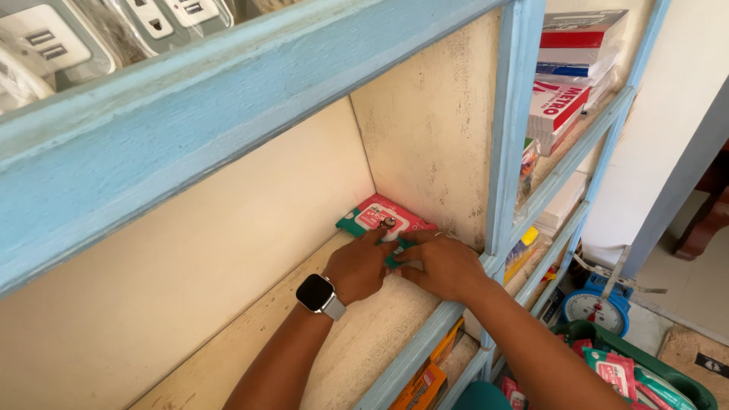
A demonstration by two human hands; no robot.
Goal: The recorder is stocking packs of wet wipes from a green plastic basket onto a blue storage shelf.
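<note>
I'm pressing both flat, open hands, left hand (pixel 357 267) and right hand (pixel 440 264), onto the red-and-green wipes packet (pixel 380 216) in the back right corner of the shelf (pixel 364 342), sliding it squarely against the side wall (pixel 425 129), keeping its edges parallel.

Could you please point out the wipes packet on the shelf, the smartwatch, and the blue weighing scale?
wipes packet (pixel 372 213), head view, red top face.
smartwatch (pixel 315 293), head view, dark screen.
weighing scale (pixel 594 310), head view, white dial.
</note>
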